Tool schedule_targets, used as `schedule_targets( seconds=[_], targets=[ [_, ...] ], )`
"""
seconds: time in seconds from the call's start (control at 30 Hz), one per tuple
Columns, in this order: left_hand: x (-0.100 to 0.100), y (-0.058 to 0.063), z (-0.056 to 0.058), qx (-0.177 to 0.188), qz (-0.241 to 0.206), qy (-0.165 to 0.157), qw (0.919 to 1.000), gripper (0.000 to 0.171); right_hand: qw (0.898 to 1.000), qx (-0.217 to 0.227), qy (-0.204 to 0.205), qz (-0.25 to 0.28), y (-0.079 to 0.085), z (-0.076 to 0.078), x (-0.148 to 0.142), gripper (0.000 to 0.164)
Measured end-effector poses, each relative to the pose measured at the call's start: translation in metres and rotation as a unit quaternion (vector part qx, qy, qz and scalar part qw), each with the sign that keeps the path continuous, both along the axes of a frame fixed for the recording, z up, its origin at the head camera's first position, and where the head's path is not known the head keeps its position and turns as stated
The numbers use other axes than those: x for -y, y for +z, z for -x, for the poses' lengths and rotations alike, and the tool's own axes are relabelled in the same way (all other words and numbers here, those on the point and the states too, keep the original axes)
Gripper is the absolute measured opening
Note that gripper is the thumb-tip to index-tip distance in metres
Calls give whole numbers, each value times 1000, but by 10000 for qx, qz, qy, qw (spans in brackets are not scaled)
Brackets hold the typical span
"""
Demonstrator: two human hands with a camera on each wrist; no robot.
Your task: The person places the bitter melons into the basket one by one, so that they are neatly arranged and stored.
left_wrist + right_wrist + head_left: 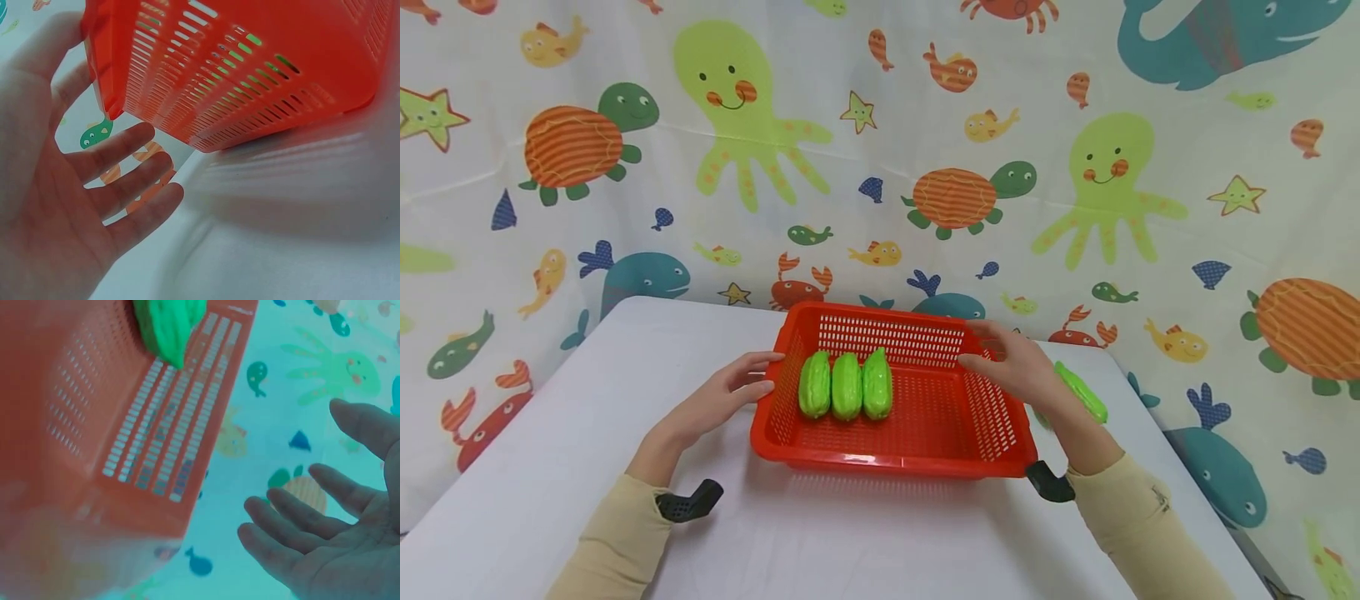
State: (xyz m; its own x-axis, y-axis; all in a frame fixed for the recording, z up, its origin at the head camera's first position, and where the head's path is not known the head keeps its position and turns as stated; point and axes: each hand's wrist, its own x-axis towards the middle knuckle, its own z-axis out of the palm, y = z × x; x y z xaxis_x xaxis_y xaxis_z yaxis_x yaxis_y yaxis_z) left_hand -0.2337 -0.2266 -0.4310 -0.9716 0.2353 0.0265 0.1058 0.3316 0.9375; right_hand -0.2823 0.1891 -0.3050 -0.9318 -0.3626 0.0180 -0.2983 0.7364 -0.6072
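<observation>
A red plastic basket point(925, 400) with slotted walls stands on the white table in front of me. Three shiny green ridged gourds point(847, 387) lie side by side in its left half, stems pointing away. At the basket's left rim is my left hand point(730, 390), its thumb and fingertips right at the edge, the other fingers spread loosely below the rim in the left wrist view. Over the right rim hovers my right hand point(1017, 363), fingers apart with nothing between them. In the right wrist view a green gourd point(170, 331) shows above the basket's slotted wall.
On the white table point(880, 542), another green gourd point(1081, 392) lies right of the basket, partly behind my right forearm; a bit of green shows beside it. A curtain point(865, 150) printed with sea animals hangs behind the table.
</observation>
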Motion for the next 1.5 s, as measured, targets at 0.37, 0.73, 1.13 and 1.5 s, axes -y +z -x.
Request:
schedule_targets(
  seconds=[0.37,0.73,1.13,1.5],
  targets=[
    [1,2,-2,-40,-3,-13,10000,56,9965,77,-812,188,-16,4,-49,65],
    [1,2,-1,-61,-51,-54,10000,56,9882,497,-1429,225,-49,14,-89,75],
    [0,-1,-2,32,-64,-18,10000,57,9791,810,-1859,138,-76,23,-110,78],
    [0,-2,-3,-26,-83,-19,10000,57,9754,810,-2050,-41,-93,33,-123,72]
  ],
)
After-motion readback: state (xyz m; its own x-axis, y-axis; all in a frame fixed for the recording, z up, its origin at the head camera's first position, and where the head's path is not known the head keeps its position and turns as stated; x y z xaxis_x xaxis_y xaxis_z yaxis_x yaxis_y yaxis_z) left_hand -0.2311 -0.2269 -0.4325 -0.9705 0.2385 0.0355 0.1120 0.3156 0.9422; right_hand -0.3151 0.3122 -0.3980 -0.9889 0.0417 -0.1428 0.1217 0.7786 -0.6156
